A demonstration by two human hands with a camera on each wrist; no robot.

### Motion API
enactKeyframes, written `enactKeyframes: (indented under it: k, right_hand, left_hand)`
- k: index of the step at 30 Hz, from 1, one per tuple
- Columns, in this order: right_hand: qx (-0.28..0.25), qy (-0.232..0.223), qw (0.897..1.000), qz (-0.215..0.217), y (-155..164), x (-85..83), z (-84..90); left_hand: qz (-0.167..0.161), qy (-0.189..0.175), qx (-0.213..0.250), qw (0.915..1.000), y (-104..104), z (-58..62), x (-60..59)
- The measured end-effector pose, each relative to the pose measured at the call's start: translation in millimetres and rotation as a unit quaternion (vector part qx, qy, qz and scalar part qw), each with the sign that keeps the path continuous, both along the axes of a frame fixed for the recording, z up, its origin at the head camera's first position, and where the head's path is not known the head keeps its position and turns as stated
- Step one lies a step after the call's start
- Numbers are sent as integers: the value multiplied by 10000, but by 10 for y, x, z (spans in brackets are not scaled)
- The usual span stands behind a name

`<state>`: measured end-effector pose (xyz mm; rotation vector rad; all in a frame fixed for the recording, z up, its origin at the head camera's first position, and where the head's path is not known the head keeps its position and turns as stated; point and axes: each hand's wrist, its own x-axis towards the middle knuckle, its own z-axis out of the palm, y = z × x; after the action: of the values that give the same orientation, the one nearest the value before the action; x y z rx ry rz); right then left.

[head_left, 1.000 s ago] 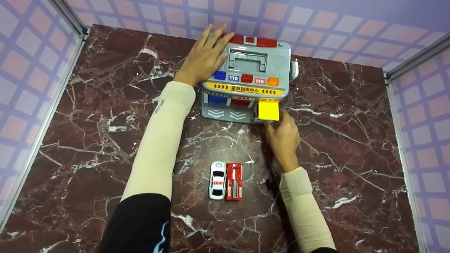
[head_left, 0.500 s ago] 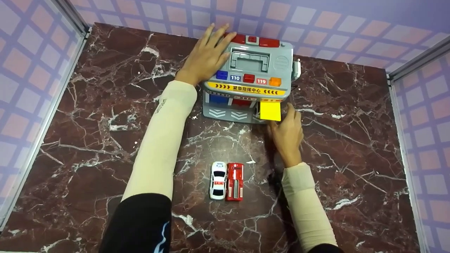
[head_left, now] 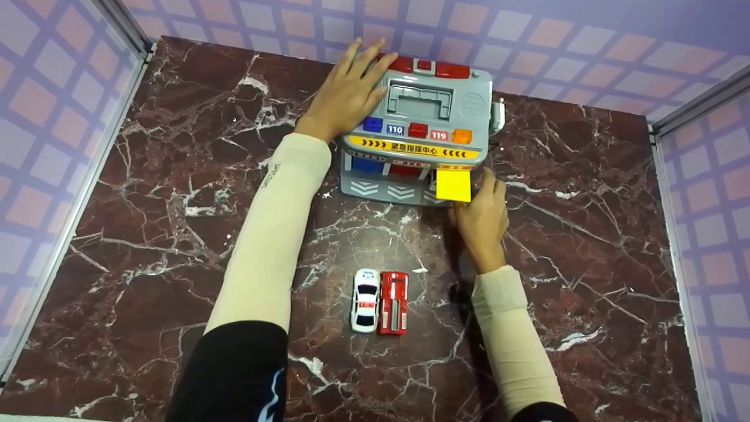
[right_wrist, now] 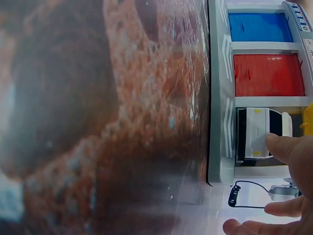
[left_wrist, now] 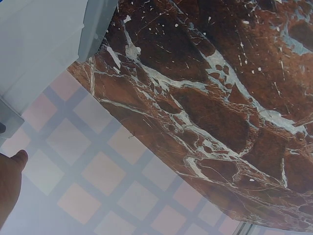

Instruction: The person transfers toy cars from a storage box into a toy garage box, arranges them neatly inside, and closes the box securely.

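A grey toy emergency station (head_left: 474,88) stands near the back wall, with blue (right_wrist: 261,27) and red (right_wrist: 269,74) garage doors down. Its third door, a yellow one (head_left: 453,186), is lifted. Inside that bay sits a white toy vehicle (right_wrist: 257,129), mostly hidden from the head view by the yellow door. My right hand (head_left: 483,220) touches the vehicle with the thumb, its other fingers stretched along the station's right side. My left hand (head_left: 347,99) lies spread over the roof's left edge; the left wrist view catches only part of it beside the station's pale side wall (left_wrist: 44,44).
On the marble-patterned table (head_left: 556,246), a white toy police car (head_left: 365,302) and a red toy fire truck (head_left: 394,302) stand side by side in front of the station. A small handset with a coiled black cord (right_wrist: 234,196) hangs at the station's side. Checkered walls enclose the table.
My right hand's fingers have straightened forward along the station's right side, and the white vehicle shows less beside the yellow door, having gone deeper into the bay. My left hand stays on the roof.
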<state>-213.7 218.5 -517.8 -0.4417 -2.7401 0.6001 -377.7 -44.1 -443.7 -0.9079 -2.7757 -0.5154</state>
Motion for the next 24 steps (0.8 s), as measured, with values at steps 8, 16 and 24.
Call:
enactKeyframes:
  k: [8, 16, 24]
  right_hand:
    - [-91, -49, 9999, 55, -8, -33, 24]
    - [-79, -29, 9999, 108, -4, -50, 24]
    - [-161, -131, 9997, 86, 6, -60, 26]
  left_hand:
    - [43, -68, 72, 9999, -9, -3, -8]
    - [30, -88, 37, 10000, -10, -5, -4]
    - [5, -49, -3, 10000, -1, -13, -3]
